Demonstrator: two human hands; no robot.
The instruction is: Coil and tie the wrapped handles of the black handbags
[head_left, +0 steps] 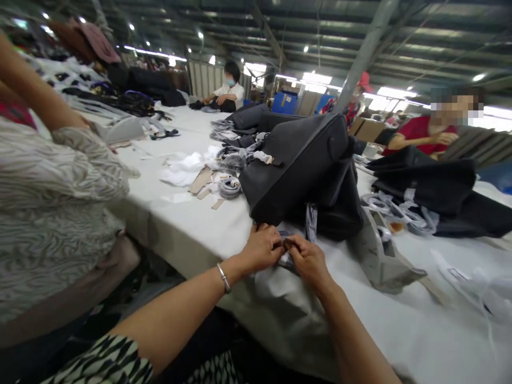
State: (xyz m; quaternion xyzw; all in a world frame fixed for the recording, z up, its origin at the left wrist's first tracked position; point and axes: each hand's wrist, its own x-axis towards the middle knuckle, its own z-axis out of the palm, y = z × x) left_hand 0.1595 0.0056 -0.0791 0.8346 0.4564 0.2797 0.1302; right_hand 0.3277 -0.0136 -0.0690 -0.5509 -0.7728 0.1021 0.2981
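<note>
We've got a small dark item (286, 259) pinched btw both hands, too small & partly hidden to ID, at the near edge of the counter (400, 330). L hand (260, 248) & R hand (306, 261) meet over it, fingers (276, 246) clenched & curled in, tips close together; both seem to grip it. Silver bangle (223, 277) on L wrist. Under the hands lies a white sheet (280, 304), draped over the counter edge. Just beyond, a black leather handbag (296, 165) sits tilted on its side, w/ a printed strip (311, 223) standing against it. To the right, a stiff grey form (380, 256) leans near the bag, & more black bags (424, 186) lie farther right w/ plastic-wrapped straps (394, 210). Left of the bag: white tissue (184, 168), cardboard strips (202, 178) & a wrapped coil of strap (230, 186). Farther along are more dark bags (248, 120). A co-worker in a striped blouse (48, 213) stands right beside us on the left. Another in red (424, 133) sits far right, & one in white (228, 90) sits at the far end. Blue crate (285, 102) in the bg.
</note>
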